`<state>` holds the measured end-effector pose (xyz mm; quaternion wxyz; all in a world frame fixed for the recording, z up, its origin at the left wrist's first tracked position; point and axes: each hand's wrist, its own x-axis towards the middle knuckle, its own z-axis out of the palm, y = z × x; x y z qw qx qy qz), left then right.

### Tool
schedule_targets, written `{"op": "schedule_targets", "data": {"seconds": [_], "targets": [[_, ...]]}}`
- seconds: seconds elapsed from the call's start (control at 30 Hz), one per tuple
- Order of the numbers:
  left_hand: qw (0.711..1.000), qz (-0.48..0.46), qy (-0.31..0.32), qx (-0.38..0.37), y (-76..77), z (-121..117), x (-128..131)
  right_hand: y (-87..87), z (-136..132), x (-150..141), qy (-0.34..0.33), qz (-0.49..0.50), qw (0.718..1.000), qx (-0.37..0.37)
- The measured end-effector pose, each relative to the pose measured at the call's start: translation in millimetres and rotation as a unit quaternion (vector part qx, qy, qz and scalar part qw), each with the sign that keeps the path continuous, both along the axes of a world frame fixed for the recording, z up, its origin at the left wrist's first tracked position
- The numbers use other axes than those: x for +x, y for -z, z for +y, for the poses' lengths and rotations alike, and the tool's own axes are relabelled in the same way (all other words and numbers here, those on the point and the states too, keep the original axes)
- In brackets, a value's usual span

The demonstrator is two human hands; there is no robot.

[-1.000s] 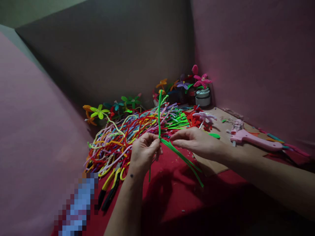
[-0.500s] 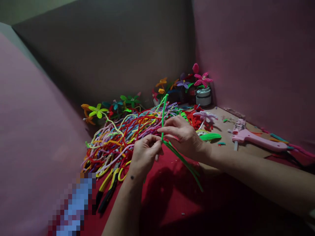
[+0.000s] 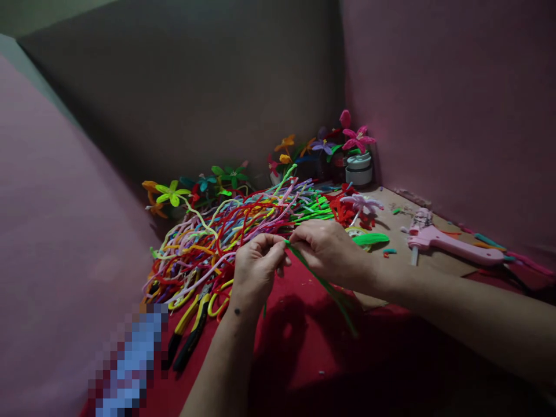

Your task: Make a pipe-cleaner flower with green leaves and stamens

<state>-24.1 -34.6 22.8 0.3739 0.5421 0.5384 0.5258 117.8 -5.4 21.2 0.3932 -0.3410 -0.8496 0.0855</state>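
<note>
Between my two hands, above the red cloth, are green pipe cleaners whose free ends slant down to the right beneath my right hand. My left hand pinches them at one end between thumb and forefinger. Close beside it, my right hand has its fingers closed on the same green stems, the fingertips almost meeting those of my left hand. A large heap of coloured pipe cleaners lies just behind my hands. Part of the green stems is covered by my fingers.
Yellow-and-black pliers and yellow-handled scissors lie left of my left wrist. On a cardboard sheet at right rest a pink glue gun, a green leaf shape and a lilac flower. Fuzzy flowers stand along the back wall.
The green stem that stood upright between my hands is now folded down. My right hand has lowered slightly and closed its fingers onto the stems by my left fingertips.
</note>
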Motion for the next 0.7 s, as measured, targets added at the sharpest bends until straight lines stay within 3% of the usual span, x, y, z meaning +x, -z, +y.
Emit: {"op": "schedule_targets", "data": {"seconds": [0.07,0.17,0.37,0.43,0.7], "targets": [[1.0,-0.003,0.002,0.005,2.6,0.3,1.5,-1.1,-1.9,0.8,-0.016,0.055,0.992,-0.115],[1.0,-0.019,0.007,0.011,5.5,0.9,2.3,-1.1,2.7,3.2,-0.054,0.133,0.964,-0.224],[0.999,-0.03,-0.013,0.031,5.9,1.5,3.2,6.4,15.0,4.0,-0.128,0.226,0.867,-0.426],[0.999,-0.031,-0.01,0.028,6.4,1.4,3.1,7.7,15.4,3.5,-0.137,0.228,0.855,-0.444],[0.995,-0.074,0.064,-0.015,5.8,3.9,-3.5,6.5,11.3,3.5,-0.12,0.241,0.869,-0.415]]}}
